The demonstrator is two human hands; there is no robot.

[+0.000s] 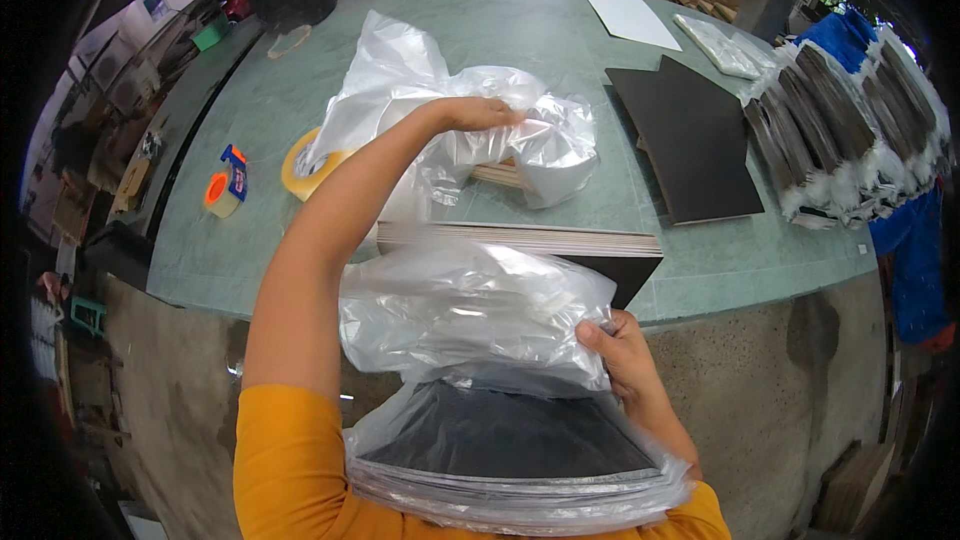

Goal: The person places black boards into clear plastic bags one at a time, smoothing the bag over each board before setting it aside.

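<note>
My right hand [625,350] grips the edge of a clear plastic bag [470,315] with the thumb on top. Inside the bag, a stack of black boards [500,432] lies close to my body, its pale edges facing me. My left arm stretches forward over the table. There my left hand [485,115] is closed on loose, crumpled clear plastic bags [565,145], its fingertips partly lost in the film. Between the two hands, another stack of black boards with pale edges [530,238] rests at the table's near edge, partly hidden by the bag.
On the green table [700,270] sit a large tape roll [297,168] and a tape dispenser [228,185] to the left. Rightward are loose black boards [690,145], a white sheet [630,19], a flat plastic packet [715,45] and wrapped dark bundles [830,130].
</note>
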